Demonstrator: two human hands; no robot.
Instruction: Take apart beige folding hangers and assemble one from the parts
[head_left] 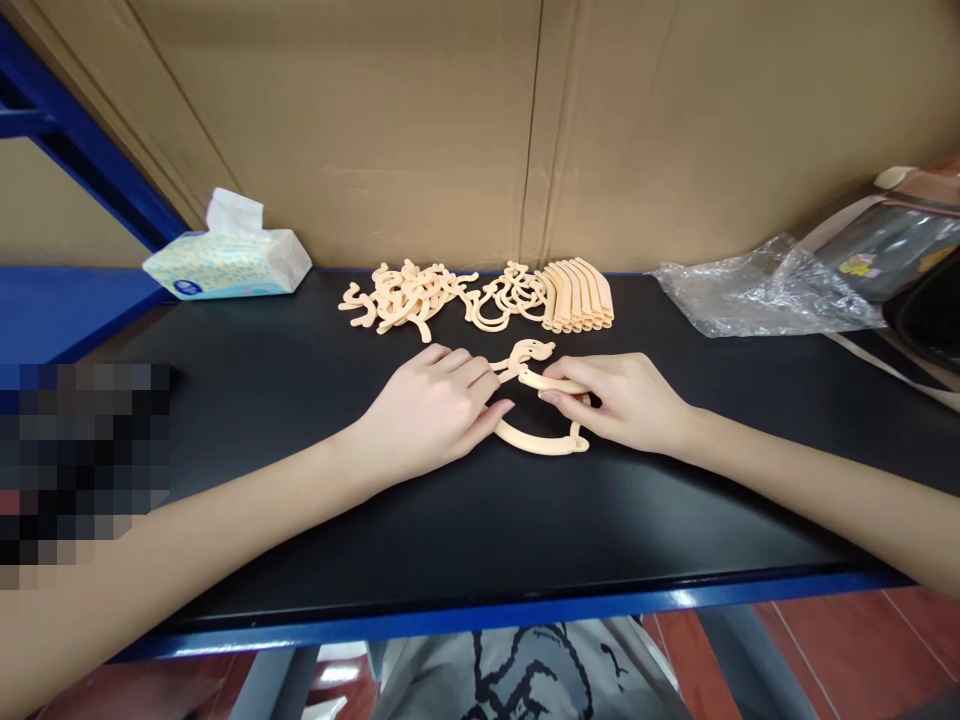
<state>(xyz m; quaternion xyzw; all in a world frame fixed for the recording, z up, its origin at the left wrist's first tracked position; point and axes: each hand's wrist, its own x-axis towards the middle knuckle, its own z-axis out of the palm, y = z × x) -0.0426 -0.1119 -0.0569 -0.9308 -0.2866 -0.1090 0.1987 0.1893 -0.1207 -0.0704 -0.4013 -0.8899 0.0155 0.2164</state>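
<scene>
Several cream curved plastic pieces [536,441] lie joined or touching in a loop on the black table between my hands. My left hand [442,410] is closed over the loop's left side, its thumb pointing right; its fingertips and what they grip are partly hidden. In my right hand [611,400], a short cream piece [551,383] is pinched between thumb and fingers, its free end pointing left near the loop's top. A hooked cream piece [531,350] rests just behind that end.
Behind the hands are a loose pile of cream pieces [412,298], some curved ones [514,295] and a neat row [579,295]. A tissue pack [229,262] sits back left. Clear plastic wrap [765,292] and a bag [900,240] lie right. Cardboard [420,130] stands behind.
</scene>
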